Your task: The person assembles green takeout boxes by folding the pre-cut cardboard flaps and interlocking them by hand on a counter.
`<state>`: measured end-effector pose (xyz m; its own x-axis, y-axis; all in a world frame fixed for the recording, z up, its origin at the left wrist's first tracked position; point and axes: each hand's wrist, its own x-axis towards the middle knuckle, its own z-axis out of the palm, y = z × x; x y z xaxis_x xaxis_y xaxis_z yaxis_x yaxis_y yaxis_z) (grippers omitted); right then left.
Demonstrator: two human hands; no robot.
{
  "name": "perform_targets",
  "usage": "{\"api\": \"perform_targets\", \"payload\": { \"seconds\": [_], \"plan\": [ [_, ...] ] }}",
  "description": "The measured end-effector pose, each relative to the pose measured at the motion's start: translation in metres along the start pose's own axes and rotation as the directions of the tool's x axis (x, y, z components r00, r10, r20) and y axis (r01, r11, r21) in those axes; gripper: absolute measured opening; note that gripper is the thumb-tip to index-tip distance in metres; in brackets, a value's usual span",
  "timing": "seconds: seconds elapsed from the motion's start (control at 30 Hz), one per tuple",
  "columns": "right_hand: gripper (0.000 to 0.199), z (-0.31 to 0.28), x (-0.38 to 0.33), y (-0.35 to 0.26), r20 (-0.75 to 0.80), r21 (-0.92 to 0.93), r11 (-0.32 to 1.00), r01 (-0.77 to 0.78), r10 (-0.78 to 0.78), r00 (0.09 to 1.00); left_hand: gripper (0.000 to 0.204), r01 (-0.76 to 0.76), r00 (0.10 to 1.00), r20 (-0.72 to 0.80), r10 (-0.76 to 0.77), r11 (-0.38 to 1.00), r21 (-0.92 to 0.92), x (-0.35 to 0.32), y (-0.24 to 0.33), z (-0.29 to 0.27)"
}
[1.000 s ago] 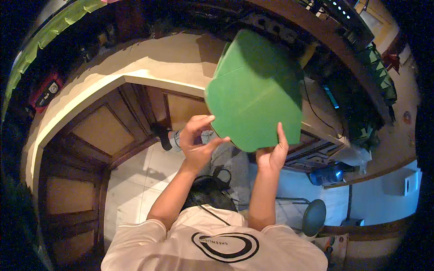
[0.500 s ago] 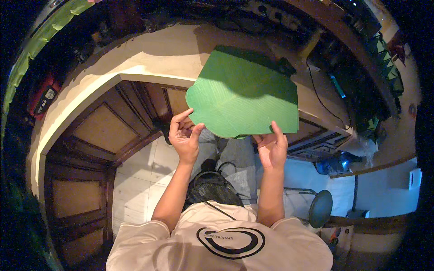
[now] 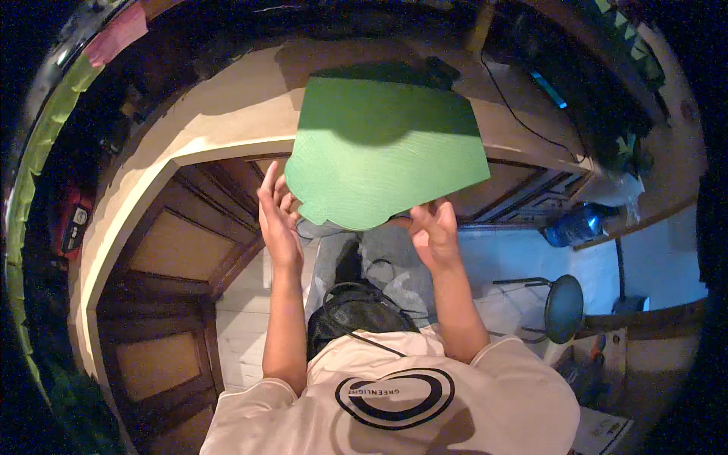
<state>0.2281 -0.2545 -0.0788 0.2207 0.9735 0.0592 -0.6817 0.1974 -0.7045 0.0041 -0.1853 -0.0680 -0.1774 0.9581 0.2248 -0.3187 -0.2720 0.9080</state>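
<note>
A broad green leaf-like sheet (image 3: 387,174) spans the space between my hands, straight along its far side and scalloped at its near left. A darker layer shows past its far edge, so more than one piece seems to be there. My left hand (image 3: 280,227) is beside the left edge, fingers stretched and apart, the fingertips at the rim; its thumb is hidden. At the near right edge, my right hand (image 3: 436,235) has its fingers bent around the sheet's border. Part of that grip is out of sight behind the sheet.
A pale curved counter (image 3: 205,106) with dark wooden cabinet doors (image 3: 171,250) wraps around in front and to the left. A black cable (image 3: 516,114) runs over its right part. At right are a blue water bottle (image 3: 580,225) and a round stool (image 3: 563,309). A black bag (image 3: 356,315) rests at my waist.
The green sheet has shifted left and turned slightly. My left hand's fingers have straightened along its edge. My right hand has moved a little left, its fingers now more bent.
</note>
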Motion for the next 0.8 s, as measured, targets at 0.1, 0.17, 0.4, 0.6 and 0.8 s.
{"api": "perform_targets", "payload": {
  "seconds": [0.1,0.17,0.4,0.6,0.8],
  "plan": [
    [0.060,-0.003,-0.003,0.005,0.079,-0.068,0.997,0.033,-0.028,0.996,0.062,0.129,0.978,0.175,-0.113,0.988,-0.086,0.014,0.008,0.009],
    [0.062,-0.009,0.001,0.014,0.097,-0.132,0.989,0.062,-0.049,0.994,0.055,0.116,0.984,0.139,-0.109,0.992,-0.047,0.008,0.013,0.022],
    [0.063,-0.011,0.006,0.035,0.124,-0.182,0.970,0.159,-0.138,0.983,0.043,0.078,0.994,0.083,-0.071,0.993,-0.087,0.005,0.011,0.034],
    [0.075,-0.012,0.004,0.053,0.012,-0.174,0.972,0.159,-0.159,0.987,0.042,0.023,0.999,0.026,-0.023,1.000,0.012,0.003,0.000,0.036],
    [0.076,-0.018,0.005,0.055,-0.009,-0.192,0.972,0.132,-0.137,0.991,0.051,-0.089,0.996,0.017,0.089,0.994,0.064,0.000,-0.001,0.050]
  ]
}}
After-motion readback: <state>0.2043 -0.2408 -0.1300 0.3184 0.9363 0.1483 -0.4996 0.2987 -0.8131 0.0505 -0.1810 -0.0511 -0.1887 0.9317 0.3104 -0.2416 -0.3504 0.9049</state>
